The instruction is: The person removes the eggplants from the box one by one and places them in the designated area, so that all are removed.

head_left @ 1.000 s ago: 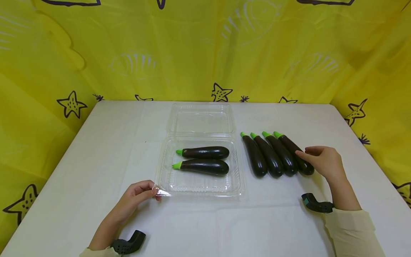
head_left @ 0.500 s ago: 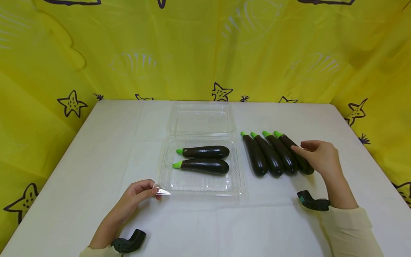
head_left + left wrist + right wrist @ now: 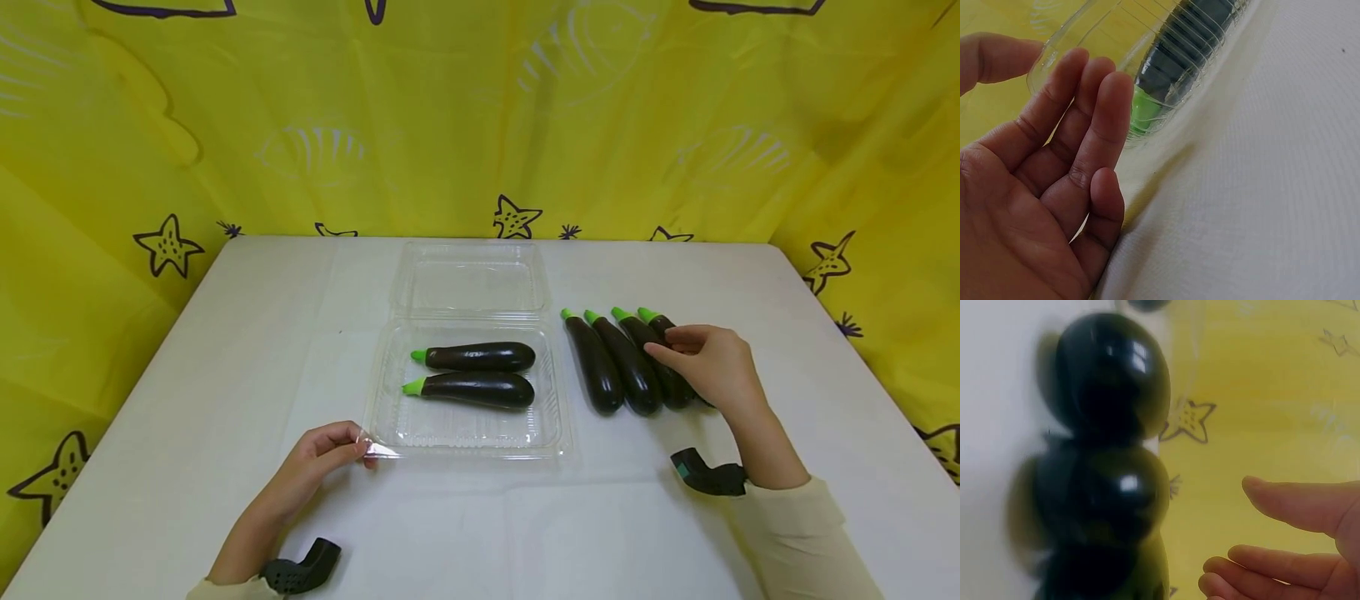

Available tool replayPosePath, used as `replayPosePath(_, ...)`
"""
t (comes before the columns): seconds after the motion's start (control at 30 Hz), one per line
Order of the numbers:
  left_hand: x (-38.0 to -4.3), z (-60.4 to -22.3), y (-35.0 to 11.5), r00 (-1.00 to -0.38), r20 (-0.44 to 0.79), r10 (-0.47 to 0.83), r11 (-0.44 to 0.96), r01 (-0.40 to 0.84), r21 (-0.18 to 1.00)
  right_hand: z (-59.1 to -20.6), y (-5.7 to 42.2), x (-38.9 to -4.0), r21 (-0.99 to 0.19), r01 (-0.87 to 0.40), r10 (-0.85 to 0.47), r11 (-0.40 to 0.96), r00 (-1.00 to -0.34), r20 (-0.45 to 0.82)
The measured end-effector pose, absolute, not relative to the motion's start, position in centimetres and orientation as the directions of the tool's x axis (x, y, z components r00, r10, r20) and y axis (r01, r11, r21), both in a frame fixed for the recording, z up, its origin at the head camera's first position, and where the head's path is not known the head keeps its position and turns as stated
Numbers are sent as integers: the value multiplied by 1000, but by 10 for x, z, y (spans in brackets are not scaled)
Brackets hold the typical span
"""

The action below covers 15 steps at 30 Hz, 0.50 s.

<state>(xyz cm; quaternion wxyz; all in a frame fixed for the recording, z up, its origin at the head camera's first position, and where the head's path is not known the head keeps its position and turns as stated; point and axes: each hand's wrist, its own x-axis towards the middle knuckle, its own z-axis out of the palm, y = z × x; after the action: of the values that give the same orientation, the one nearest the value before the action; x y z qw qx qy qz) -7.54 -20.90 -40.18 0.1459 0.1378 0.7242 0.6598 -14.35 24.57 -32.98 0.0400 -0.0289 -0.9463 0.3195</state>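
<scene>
My left hand [image 3: 322,454] pinches the near left corner of a clear plastic clamshell container [image 3: 465,437] between thumb and fingers. Two dark eggplants [image 3: 480,389] with green stems lie side by side in its base, stems to the left. My right hand [image 3: 712,367] hovers over the right part of a row of several more eggplants [image 3: 596,367], thumb apart from the fingers. It covers much of the rightmost one in the head view. In the right wrist view, rounded eggplant ends [image 3: 1116,375] are stacked up beside the hand, with a gap between.
The container's lid [image 3: 471,279] lies folded back flat behind the base. A white cloth covers the table [image 3: 247,358], and a yellow patterned curtain [image 3: 435,150] hangs along its back and sides. Each wrist wears a black camera mount [image 3: 708,473].
My right hand has moved left from the rightmost eggplant's blunt end to over the right part of the row. The left hand and the container have stayed put.
</scene>
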Motion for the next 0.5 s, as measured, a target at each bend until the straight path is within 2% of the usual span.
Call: replayPosePath(0.5,-75,-402,-209,-916,-19,400,80,14,997,-328,210,-142,-630,-33,-30,776,-999,16)
